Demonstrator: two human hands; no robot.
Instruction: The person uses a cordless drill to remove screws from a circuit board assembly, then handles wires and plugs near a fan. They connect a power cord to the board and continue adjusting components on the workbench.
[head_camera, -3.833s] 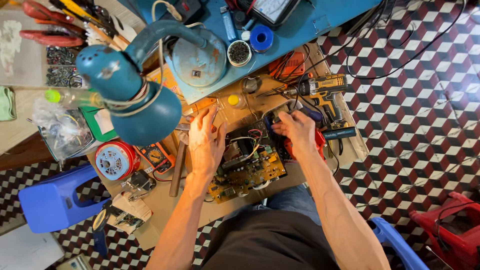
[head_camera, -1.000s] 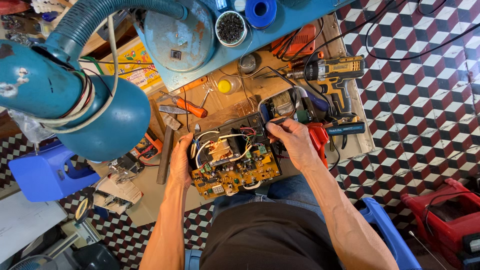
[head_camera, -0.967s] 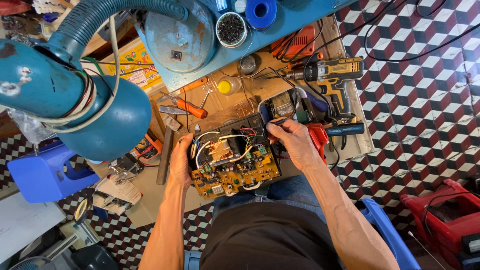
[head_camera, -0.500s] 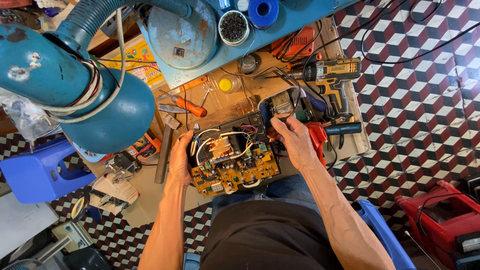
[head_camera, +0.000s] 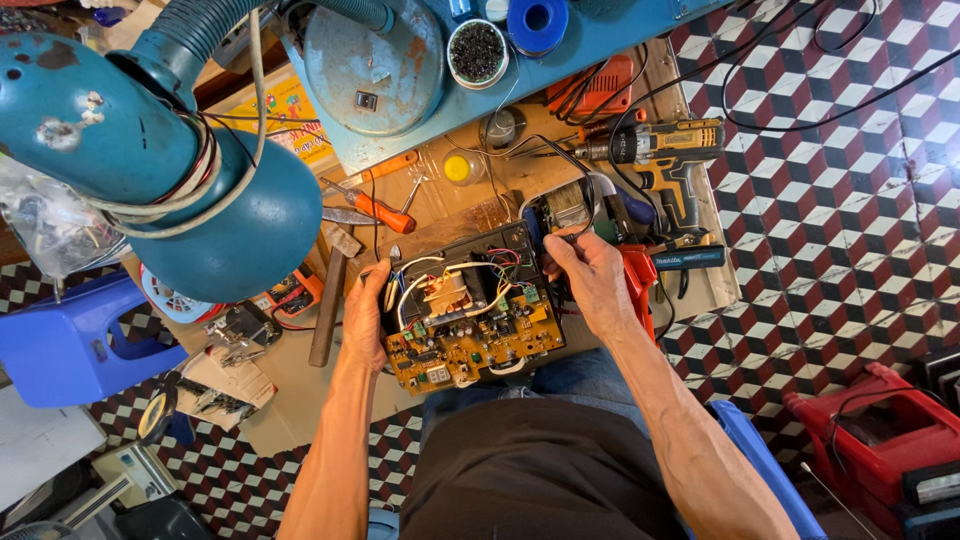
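An orange-brown circuit board (head_camera: 470, 335) with wires, a transformer and a black frame rests on the low workbench in front of me. My left hand (head_camera: 366, 315) grips its left edge, fingers curled around the side. My right hand (head_camera: 590, 275) holds its right side, thumb and fingers by the black frame's upper right corner, next to a bundle of wires. The board lies tilted slightly, its near edge over my lap.
A big blue lamp head (head_camera: 215, 215) on a hose hangs at upper left. A yellow cordless drill (head_camera: 665, 150), an orange-handled screwdriver (head_camera: 385, 213), a hammer (head_camera: 328, 300), a blue tape roll (head_camera: 537, 20) and a red toolbox (head_camera: 880, 440) surround the bench. A blue plastic stool (head_camera: 60, 345) stands left.
Compared with seconds ago, my view has shifted closer and the lamp fills more of the left. Both hands have settled on the board's two sides and stay there.
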